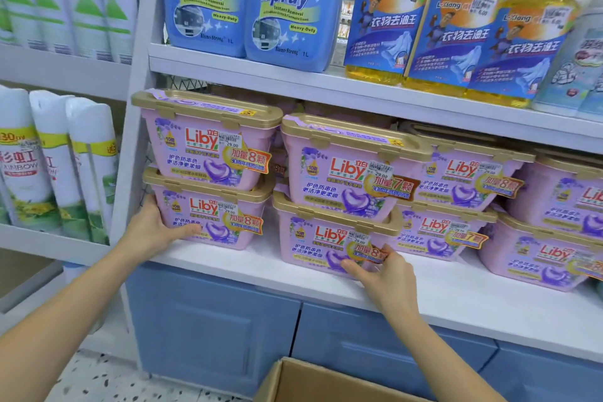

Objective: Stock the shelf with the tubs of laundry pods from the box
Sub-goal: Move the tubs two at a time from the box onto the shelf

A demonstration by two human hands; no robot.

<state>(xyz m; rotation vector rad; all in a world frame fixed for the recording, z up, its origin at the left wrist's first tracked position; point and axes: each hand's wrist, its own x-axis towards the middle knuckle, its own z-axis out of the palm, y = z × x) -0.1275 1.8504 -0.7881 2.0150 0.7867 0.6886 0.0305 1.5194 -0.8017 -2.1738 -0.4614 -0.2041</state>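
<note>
Pink Liby laundry pod tubs with gold lids stand two high along the white shelf point(248, 263). My left hand point(153, 228) grips the left end of the bottom tub of the leftmost stack point(225, 215), thumb on its front. Another tub point(208, 143) rests on top of that one. My right hand point(381, 271) presses on the front lower edge of the bottom tub of the second stack point(319, 238), fingers on its orange sticker. The cardboard box point(293, 382) stands open on the floor below; its inside is out of view.
Blue spray bottles point(248, 3) and yellow detergent bottles point(456, 36) fill the shelf above. White aerosol cans point(58, 160) stand in the unit to the left. More pod tubs point(554, 238) run along to the right. Blue cabinet doors point(212, 326) lie under the shelf.
</note>
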